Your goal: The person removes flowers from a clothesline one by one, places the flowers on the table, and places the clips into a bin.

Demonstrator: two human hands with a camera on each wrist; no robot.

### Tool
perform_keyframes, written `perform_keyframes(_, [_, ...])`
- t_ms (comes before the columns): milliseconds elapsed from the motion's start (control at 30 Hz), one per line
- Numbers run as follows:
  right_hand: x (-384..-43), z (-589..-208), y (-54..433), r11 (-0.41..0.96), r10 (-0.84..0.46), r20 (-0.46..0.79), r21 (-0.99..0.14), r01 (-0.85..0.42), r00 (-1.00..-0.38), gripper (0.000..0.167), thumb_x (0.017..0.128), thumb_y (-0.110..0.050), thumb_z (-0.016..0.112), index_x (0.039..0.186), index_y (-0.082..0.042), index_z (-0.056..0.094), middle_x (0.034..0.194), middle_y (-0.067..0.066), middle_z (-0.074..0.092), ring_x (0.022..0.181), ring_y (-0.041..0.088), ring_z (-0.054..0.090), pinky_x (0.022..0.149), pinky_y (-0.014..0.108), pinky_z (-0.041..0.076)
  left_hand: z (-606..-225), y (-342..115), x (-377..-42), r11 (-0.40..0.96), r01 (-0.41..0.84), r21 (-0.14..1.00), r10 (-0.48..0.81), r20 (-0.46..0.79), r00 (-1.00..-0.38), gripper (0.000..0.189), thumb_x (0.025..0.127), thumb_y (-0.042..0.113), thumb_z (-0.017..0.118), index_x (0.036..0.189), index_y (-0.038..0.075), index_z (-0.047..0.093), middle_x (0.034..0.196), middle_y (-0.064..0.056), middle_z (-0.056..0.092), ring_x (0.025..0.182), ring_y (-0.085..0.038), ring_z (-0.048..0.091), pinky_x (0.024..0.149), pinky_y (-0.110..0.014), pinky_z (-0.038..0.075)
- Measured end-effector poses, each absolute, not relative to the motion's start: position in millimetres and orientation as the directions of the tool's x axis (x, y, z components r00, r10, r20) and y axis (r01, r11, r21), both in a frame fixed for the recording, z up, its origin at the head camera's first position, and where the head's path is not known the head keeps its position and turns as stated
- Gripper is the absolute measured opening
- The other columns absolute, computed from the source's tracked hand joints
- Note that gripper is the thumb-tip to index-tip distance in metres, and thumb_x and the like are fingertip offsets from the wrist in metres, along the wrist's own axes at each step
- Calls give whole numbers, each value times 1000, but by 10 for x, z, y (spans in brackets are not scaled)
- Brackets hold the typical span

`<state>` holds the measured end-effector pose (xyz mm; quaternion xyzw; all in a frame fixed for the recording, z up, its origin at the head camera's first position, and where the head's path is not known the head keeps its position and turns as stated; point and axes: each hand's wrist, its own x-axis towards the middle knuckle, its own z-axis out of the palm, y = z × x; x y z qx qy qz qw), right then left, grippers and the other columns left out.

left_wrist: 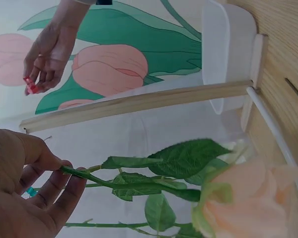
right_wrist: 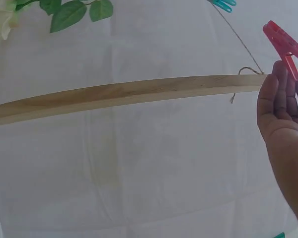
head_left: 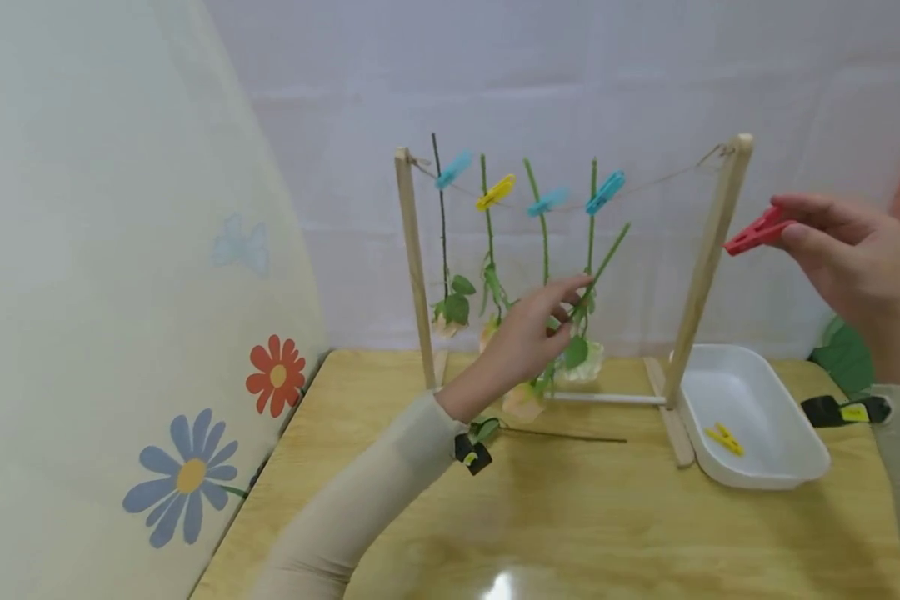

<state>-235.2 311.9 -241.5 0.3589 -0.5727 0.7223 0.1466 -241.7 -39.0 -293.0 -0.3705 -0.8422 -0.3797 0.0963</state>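
Left grip (head_left: 534, 323): thumb and fingers closed in a pinch on the stem of one flower (head_left: 612, 251); nothing else in hold. The flower is above the surface (head_left: 570, 517), toward its far edge, between the stand's left post (head_left: 415, 267) and right post (head_left: 708, 267). Its long axis is oblique: the cut end points up and rightward, the bloom (left_wrist: 248, 203) hangs below and leftward of the grip.

Right grip (head_left: 862, 262): fingertips and thumb pinch a red clothespin (head_left: 755, 232) by its handle end, nose pointing left and slightly down. Whether the nose is parted cannot be told. This grip is outside the right post, above the tray (head_left: 816, 457) side of the surface, near its right edge.

Governing relation, in judgement: cut end to string (head_left: 660, 179). In the head view the cut end stands just below the string, apart from it; depth is not determinable. The left grip is the nearer to the flower; the clothespin lies to the right, beyond the post.
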Motion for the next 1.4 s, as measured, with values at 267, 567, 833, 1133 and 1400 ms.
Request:
perform_keyframes(267, [-2294,-2908,3231,-310,-170,622,-770,-558,-764,34,101,14,43,132,15,56,110,13,72,102,19,70,97,21,53,-3056,-571,-2340,460,724,514,592,431,-681,63,96,-7,53,154,15,42,127,-9,64,98,-20,67,57,-20,49])
perform_keyframes(567, [-2240,-3367,3339,-229,-48,427,-884,-407,-903,30,100,5,54,125,-4,70,109,1,73,101,8,67,91,13,51,-3261,-701,-2248,530,760,376,640,412,-649,67,94,-6,57,155,16,41,127,-5,64,90,-10,60,65,-19,49])
perform_keyframes(833, [-2186,-3534,3411,-305,-41,344,-898,-316,-938,31,101,6,52,124,-3,71,107,2,75,96,11,71,91,14,53,-3386,-702,-2172,585,773,245,681,369,-633,64,93,-6,59,153,13,44,133,-5,64,102,-16,62,78,-26,54])
perform_keyframes(1133, [-2110,-3681,3555,-111,5,213,-971,-213,-977,26,101,-7,60,121,-18,73,104,-12,73,93,1,69,82,7,50,-3578,-693,-2084,612,783,116,720,330,-611,72,88,-10,60,153,16,43,128,-6,65,101,-19,64,66,-20,51])
perform_keyframes(1400, [-2072,-3858,3633,-5,112,214,-976,-216,-970,22,98,-14,66,117,-23,73,102,-16,70,92,-4,65,78,4,49,-3809,-667,-1977,628,772,-103,761,292,-580,75,88,-7,62,154,21,40,124,2,64,94,-13,62,49,-12,37])
